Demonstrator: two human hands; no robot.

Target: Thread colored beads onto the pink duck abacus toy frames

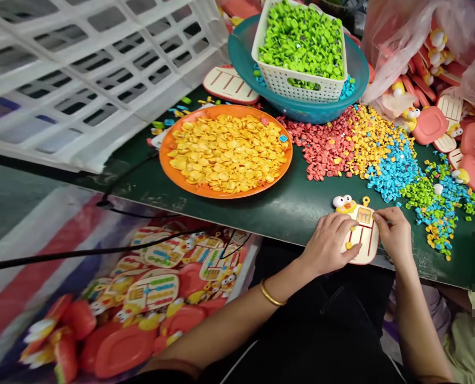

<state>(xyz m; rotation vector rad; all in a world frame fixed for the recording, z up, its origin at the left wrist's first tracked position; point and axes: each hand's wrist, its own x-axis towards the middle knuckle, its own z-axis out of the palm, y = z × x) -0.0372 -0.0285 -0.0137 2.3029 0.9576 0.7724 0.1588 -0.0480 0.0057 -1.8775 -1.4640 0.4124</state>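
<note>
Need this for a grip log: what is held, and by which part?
A cream board: the left hand holds its left side; the right hand touches its upper right edge.

Cream slotted board [366,240], googly-eyed, face up, at table [301,205] edge.

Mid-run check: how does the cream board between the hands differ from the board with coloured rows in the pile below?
The cream board shows mostly bare slots, with a few yellow pieces; the pile board carries green and blue pieces in rows. The cream board is at the table's near edge under both hands; the pile board lies lower, among other toys. Both have cream faces.
</note>
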